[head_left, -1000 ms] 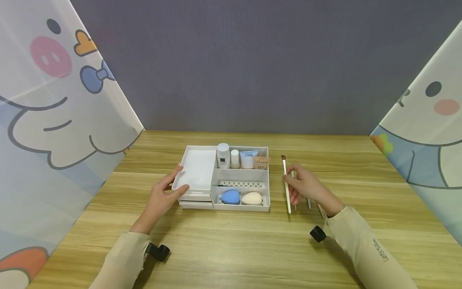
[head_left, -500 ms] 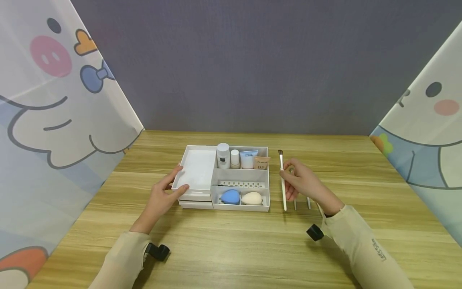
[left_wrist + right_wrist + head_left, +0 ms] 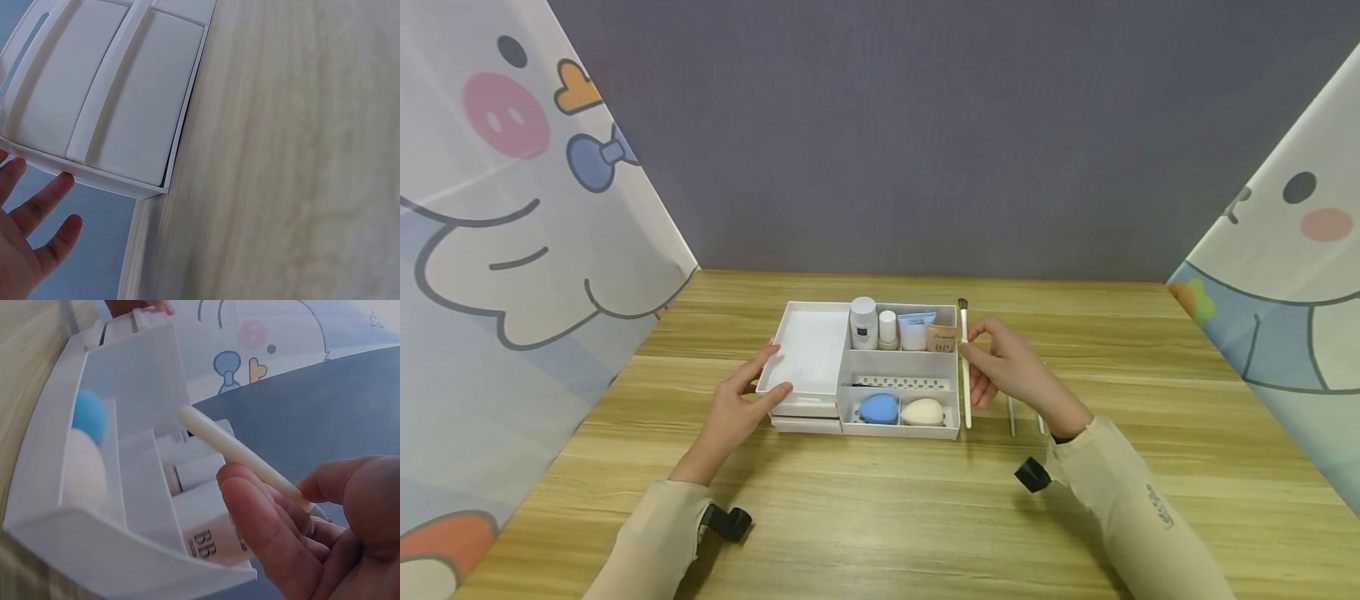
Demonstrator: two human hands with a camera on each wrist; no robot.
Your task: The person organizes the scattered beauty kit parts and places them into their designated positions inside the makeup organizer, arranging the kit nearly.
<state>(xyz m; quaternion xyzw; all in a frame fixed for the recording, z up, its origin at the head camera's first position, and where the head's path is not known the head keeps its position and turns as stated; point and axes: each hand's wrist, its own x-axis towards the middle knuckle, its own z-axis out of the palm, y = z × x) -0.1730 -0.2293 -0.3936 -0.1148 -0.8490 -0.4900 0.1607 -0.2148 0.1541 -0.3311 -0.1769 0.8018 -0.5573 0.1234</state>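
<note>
The right hand [image 3: 1011,371] pinches the makeup brush [image 3: 965,367] mid-handle, upright, just beside the organizer's [image 3: 880,371] right wall. Left hand [image 3: 737,408], fingers relaxed, steadies its left edge. Lower the handle slowly, clear of the wall.

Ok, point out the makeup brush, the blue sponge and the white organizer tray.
makeup brush [image 3: 966,392]: head view, on the white handle below the right hand.
blue sponge [image 3: 878,408]: head view, middle of the sponge.
white organizer tray [image 3: 808,348]: head view, floor of the bare left compartment.
</note>
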